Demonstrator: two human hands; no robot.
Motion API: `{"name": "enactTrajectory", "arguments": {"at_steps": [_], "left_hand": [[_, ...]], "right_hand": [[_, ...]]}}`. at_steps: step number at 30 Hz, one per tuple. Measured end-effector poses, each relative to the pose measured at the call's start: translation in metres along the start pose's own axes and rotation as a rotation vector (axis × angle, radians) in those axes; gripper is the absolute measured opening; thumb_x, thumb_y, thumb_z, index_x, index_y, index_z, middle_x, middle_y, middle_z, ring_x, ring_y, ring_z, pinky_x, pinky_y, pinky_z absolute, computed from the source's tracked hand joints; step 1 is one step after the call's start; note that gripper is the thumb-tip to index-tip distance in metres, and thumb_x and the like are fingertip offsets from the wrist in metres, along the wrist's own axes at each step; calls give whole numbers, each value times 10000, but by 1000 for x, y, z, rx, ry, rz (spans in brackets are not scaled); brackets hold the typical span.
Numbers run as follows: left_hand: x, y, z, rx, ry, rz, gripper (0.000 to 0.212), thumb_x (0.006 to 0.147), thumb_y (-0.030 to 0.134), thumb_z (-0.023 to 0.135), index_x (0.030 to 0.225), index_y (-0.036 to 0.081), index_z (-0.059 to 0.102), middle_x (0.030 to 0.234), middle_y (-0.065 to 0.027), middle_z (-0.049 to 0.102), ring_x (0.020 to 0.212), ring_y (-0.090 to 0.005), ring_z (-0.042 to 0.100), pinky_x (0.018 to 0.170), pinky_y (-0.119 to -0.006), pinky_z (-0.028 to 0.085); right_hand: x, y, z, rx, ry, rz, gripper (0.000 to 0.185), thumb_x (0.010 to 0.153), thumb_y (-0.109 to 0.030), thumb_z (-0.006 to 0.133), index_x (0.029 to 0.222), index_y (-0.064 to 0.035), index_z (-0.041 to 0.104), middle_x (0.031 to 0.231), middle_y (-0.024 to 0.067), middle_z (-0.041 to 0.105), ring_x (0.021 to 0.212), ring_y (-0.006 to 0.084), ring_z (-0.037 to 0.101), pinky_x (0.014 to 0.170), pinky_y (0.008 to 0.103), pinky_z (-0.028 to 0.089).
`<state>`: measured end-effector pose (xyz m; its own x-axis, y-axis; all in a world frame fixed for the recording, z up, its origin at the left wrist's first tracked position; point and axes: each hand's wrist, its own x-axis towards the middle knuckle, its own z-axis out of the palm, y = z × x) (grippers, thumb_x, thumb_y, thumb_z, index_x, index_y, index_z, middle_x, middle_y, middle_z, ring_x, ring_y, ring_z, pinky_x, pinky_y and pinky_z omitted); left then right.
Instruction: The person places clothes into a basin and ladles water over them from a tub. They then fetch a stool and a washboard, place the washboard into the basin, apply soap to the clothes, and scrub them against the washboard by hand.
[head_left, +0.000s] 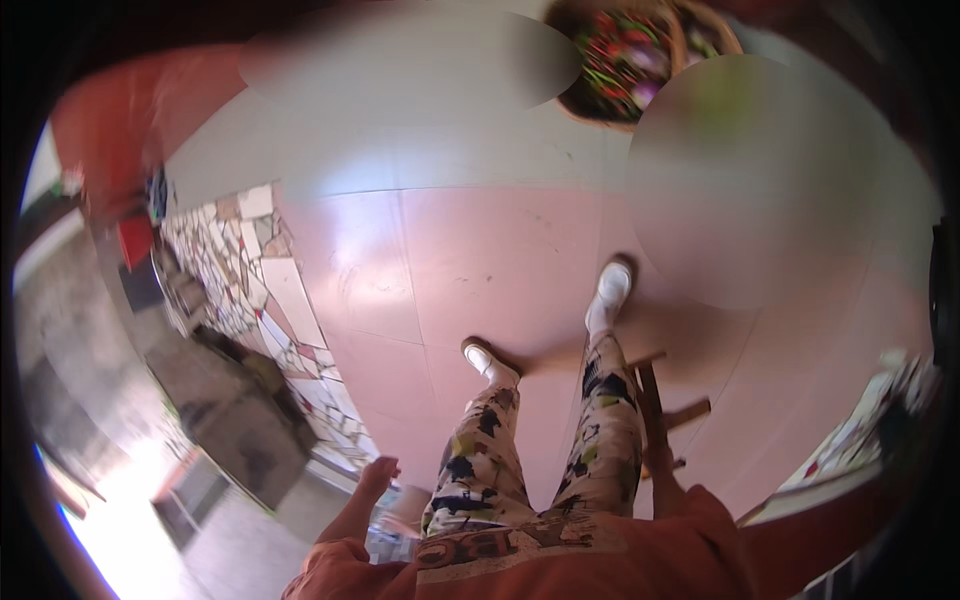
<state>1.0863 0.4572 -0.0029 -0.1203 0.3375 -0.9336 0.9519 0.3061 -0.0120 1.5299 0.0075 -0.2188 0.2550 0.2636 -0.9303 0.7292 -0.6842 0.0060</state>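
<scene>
My left hand (381, 472) hangs beside my left thigh, its fingers curled and nothing visible in it. At my right side, my right hand (658, 456) is closed around a part of a small wooden stool or frame (654, 409), whose bars stick out beside my right leg; the grip is blurred. A woven basket (600, 124) stands on the floor at the top of the view and holds red and green chillies (615, 56) and purple onions or shallots (646, 91). Part of another basket (724, 26) shows beside it.
Pink and grey tiles (487, 255) make up the floor under my feet. A strip of broken-tile mosaic (289, 300) runs along the left, with grey blocks (247, 442) beyond it. More mosaic (862, 427) lies at the right edge. Large blurred patches hide parts of the upper view.
</scene>
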Motion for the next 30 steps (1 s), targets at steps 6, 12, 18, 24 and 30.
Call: {"name": "enactTrajectory", "arguments": {"at_steps": [6, 12, 18, 24, 30], "left_hand": [[-40, -174, 58, -407, -65, -166, 367, 851, 293, 504, 1002, -28, 596, 751, -119, 656, 650, -182, 622, 614, -295, 501], [-12, -259, 83, -476, 40, -174, 365, 831, 314, 498, 1003, 22, 631, 872, -134, 673, 766, -275, 639, 711, -379, 506], [-21, -177, -66, -636, 189, 218, 407, 852, 377, 516, 1105, 73, 613, 1014, -187, 640, 967, -326, 606, 864, -399, 463], [-9, -141, -193, -771, 325, 498, 439, 877, 391, 495, 1157, 61, 564, 1019, -185, 638, 973, -345, 597, 863, -403, 462], [31, -164, -311, -657, 356, 465, 461, 866, 395, 514, 1167, 49, 558, 1036, -202, 622, 990, -354, 582, 872, -407, 454]], "right_hand": [[-100, -4, -74, 93, 7, 156, 234, 690, -254, 629, 787, -47, 679, 753, 200, 640, 713, 337, 636, 633, 407, 509], [-172, -150, -226, 23, 221, 109, 244, 691, -269, 642, 788, -48, 680, 737, 191, 640, 708, 330, 637, 644, 402, 506], [-263, -342, -338, -44, 422, 32, 256, 692, -284, 655, 789, -49, 682, 722, 181, 640, 704, 323, 638, 655, 397, 504], [-288, -544, -412, -166, 523, -230, 268, 692, -299, 667, 790, -50, 683, 707, 172, 639, 699, 317, 639, 665, 391, 501], [-220, -787, -499, -695, 764, -617, 391, 638, -399, 675, 840, -64, 676, 739, 178, 646, 754, 343, 634, 698, 419, 498]]}}
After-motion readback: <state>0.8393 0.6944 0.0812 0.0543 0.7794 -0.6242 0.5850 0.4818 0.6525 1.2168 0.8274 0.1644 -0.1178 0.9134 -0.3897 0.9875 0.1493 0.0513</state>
